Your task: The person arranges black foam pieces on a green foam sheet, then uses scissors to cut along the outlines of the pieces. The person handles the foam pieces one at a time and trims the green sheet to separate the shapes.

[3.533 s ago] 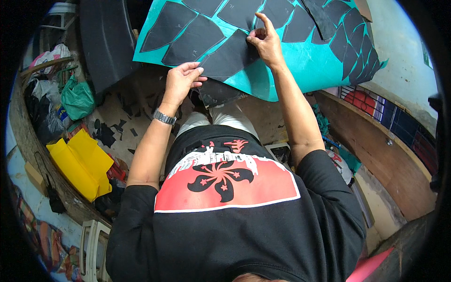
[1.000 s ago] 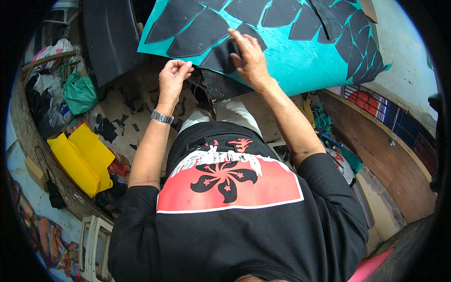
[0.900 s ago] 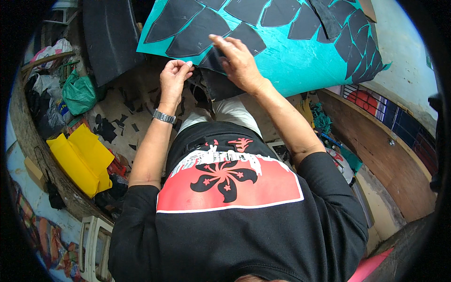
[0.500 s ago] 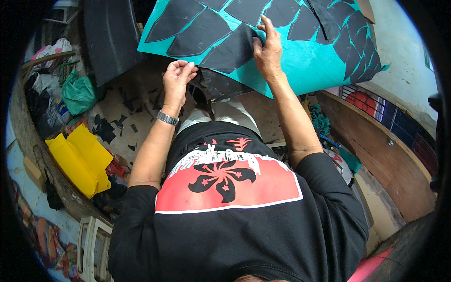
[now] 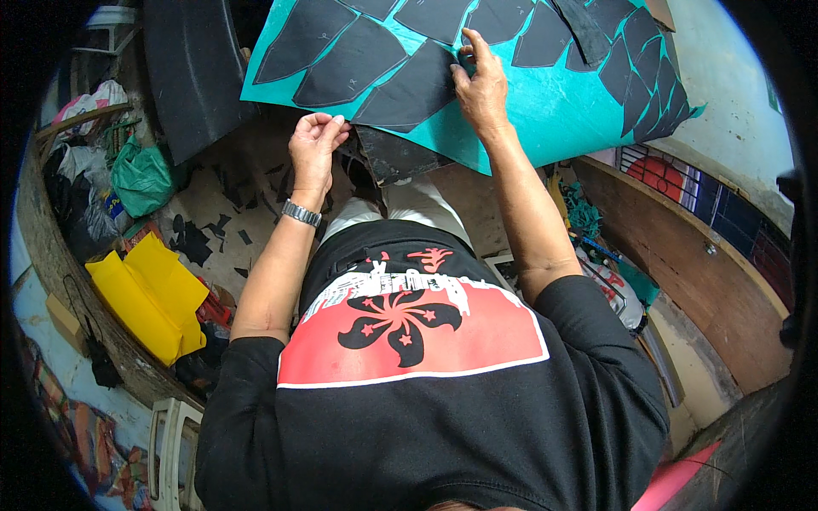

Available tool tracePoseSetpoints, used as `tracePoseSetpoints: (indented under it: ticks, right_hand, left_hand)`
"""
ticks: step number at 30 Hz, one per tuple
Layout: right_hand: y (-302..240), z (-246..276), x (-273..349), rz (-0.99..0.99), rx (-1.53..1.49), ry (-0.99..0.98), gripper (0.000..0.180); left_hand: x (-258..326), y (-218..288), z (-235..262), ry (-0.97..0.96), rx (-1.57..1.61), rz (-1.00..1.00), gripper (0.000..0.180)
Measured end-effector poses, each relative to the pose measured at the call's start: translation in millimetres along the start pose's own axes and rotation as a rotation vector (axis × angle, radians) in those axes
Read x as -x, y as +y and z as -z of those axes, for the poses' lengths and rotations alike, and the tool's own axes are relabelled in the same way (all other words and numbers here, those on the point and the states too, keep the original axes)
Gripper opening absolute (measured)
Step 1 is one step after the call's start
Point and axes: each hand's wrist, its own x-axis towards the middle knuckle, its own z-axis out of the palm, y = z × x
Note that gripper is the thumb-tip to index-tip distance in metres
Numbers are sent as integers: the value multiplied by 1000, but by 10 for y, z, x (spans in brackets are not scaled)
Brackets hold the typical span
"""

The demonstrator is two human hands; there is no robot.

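Panel [image 5: 413, 89] may be skewed by tugging; corner is pinched by left hand [image 5: 313, 145], grip of right hand [image 5: 483, 95] unclear.

Room between right hand [image 5: 483, 92] and black strip [image 5: 585, 37]

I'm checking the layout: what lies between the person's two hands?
In the head view, a black piece on the teal sheet lies between the left hand and the right hand.
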Motion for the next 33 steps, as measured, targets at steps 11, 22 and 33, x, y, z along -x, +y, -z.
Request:
tracePoseSetpoints:
  ticks: [11, 22, 33]
  right_hand:
    - [-41, 1, 65, 132, 218, -36, 84]
    - [-40, -30, 99, 120, 186, 5, 84]
    - [-5, -68, 51, 71, 160, 13, 84]
  left_hand:
    - [22, -70, -54, 49, 199, 36, 27]
    - [40, -171, -232, -64, -54, -98, 40]
    - [27, -234, -572, 202, -521, -488, 81]
